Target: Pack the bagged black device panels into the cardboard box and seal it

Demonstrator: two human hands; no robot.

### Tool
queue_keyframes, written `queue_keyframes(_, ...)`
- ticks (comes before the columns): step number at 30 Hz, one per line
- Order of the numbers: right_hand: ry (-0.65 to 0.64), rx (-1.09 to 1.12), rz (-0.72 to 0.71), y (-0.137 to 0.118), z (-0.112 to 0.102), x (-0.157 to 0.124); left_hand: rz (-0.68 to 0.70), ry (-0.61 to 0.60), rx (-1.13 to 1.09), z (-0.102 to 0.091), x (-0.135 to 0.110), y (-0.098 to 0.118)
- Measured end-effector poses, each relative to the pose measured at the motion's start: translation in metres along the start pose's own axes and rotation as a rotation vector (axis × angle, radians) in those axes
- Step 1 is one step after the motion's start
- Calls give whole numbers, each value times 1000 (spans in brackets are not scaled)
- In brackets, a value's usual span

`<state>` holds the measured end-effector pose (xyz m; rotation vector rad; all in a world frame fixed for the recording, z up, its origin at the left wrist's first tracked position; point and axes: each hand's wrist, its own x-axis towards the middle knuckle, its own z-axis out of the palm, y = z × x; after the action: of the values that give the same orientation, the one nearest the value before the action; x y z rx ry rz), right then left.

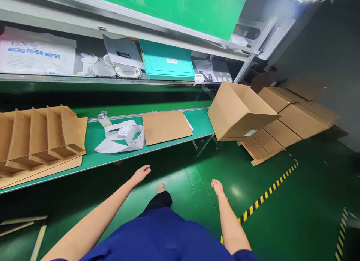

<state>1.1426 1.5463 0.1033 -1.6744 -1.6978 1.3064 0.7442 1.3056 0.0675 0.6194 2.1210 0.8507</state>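
Observation:
My left hand (141,174) hangs over the floor in front of the green bench (92,159), fingers loosely curled and no object visible in them. Nearest to it on the bench are a curling strip of white labels (135,143) and a flat cardboard sheet (168,129). Lower and to the right, my right hand (217,187) is closed with nothing showing in it, apart from any object. Beyond that hand, an open cardboard box (229,120) is at the bench's right end, its flap sticking out toward the right.
Cardboard dividers (39,133) stand at the bench's left, near a small clear bottle (104,119). The shelf above holds a wiper pack (36,54), tape rolls (128,71) and a teal case (166,60). Stacked boxes (300,113) and yellow-black floor tape (268,192) lie right.

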Motion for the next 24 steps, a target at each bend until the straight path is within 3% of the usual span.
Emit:
queue_keyframes(3, -148, -57, -7, -63, 67, 100, -33, 118, -37, -8, 64, 33)
queue_keyframes(6, -232, -102, -65, -115, 124, 171, -86, 236, -49, -17, 119, 63)
queue_keyframes(11, -269, -158, -62, -163, 177, 258, -255, 393, -52, -26, 177, 90)
queue_keyframes(18, -414, -158, 20, -181, 207, 348, -574, 555, -77, -30, 202, 108)
queue_keyframes(21, -515, -130, 55, -189, 195, 371, -565, 594, -149, -30, 196, 125)
queue_keyframes(24, -658, -92, 93, -201, 163, 387, -454, 651, -234, -21, 179, 153)
